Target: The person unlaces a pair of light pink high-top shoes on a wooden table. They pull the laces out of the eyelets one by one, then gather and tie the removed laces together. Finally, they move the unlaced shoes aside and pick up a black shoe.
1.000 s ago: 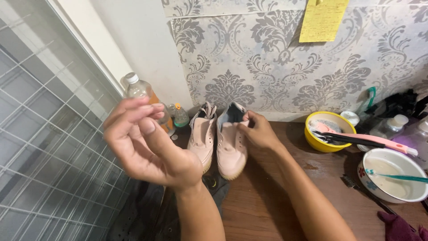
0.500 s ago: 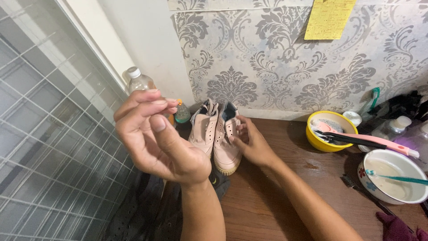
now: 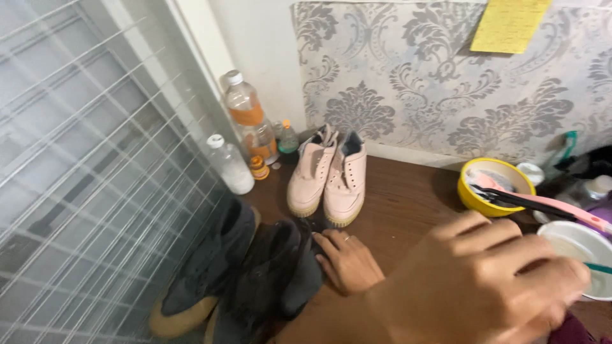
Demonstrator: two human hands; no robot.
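Head view: the nearer hand (image 3: 347, 261), seemingly the right, rests flat on a dark shoe (image 3: 280, 277) on the brown bench (image 3: 401, 204), fingers (image 3: 331, 241) spread loosely, gripping nothing. The blurred other hand (image 3: 484, 286), seemingly the left, reaches toward a white bowl (image 3: 577, 245); its grip cannot be told. Two dark shoes lie toes-down at left, two pink sneakers (image 3: 328, 175) stand beyond, lengthwise toward the wall. Three bottles (image 3: 252, 121), one yellow bowl (image 3: 494, 185).

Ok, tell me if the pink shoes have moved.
Yes, slightly: the pink shoes leaned toward the tall bottle under a hand; now they sit flat, released, same spot beside it.
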